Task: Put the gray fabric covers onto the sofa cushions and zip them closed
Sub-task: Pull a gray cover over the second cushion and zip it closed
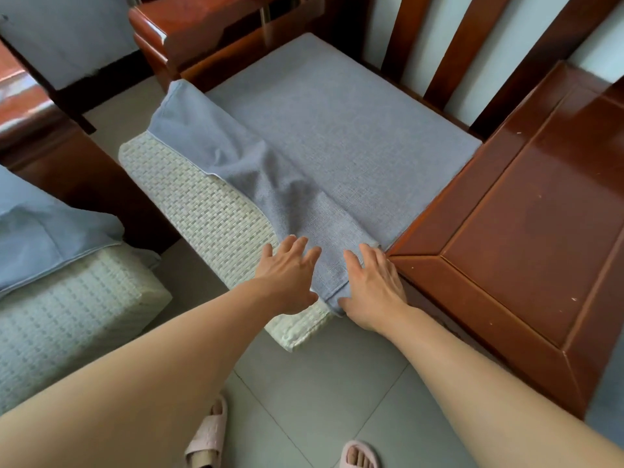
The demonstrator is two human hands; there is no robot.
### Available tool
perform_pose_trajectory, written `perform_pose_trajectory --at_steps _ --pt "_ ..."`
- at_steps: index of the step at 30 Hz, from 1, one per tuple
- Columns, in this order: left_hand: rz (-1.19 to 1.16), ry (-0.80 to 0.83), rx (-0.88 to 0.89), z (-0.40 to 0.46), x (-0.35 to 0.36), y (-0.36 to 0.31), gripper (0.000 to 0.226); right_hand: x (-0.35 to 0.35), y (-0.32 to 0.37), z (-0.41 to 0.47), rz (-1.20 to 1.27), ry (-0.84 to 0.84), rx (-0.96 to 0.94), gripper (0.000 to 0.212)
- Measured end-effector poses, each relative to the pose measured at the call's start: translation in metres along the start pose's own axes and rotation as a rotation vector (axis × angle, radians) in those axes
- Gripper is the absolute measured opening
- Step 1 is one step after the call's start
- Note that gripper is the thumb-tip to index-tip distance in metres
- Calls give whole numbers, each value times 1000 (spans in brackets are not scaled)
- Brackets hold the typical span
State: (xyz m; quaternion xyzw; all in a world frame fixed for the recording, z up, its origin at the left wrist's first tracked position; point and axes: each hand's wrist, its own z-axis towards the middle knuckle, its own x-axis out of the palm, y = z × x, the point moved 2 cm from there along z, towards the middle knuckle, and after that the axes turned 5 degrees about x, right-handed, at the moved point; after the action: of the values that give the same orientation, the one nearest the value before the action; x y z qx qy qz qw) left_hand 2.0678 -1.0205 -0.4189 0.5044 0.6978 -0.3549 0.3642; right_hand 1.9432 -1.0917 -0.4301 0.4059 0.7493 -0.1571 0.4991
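Tiled floor (pixel 304 393) lies under me, wooden sofa frame (pixel 526 211) around. At far left a second cushion (pixel 67 319) waits half-covered. On the seat, the cover (pixel 337 136) sheathes most of the cushion (pixel 209 211), whose woven near-left side is bare. My left hand (pixel 287 278) lies spread on the cover's edge; my right hand (pixel 374 288) presses flat at the corner, perhaps pinching the hem underneath. Next I'd tug the bunched fabric left over the bare corner, then find the zip.

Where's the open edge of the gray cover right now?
Head view, left of centre: the gray cover edge runs across the woven cushion, ending between both hands.
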Motion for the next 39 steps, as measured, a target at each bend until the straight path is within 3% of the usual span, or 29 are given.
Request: perform_pose_trajectory --at_steps 12,16,18,21,24,27,39 --pt "82 143 307 53 73 77 80 90 48 42 81 -15 346 70" --pt "83 22 337 74 97 83 77 121 46 52 88 -72 359 60" --pt "101 -80 338 83 108 84 71 134 45 59 39 -201 375 47" --pt "108 -320 382 92 122 85 58 145 47 68 -37 -482 363 10" --pt "72 -544 419 104 129 82 34 148 50 74 -53 -579 318 27" --pt "41 -648 425 108 126 71 13 155 51 73 -31 -605 320 29" --pt "-25 -509 572 12 184 87 27 204 78 3 -68 -846 78 21"
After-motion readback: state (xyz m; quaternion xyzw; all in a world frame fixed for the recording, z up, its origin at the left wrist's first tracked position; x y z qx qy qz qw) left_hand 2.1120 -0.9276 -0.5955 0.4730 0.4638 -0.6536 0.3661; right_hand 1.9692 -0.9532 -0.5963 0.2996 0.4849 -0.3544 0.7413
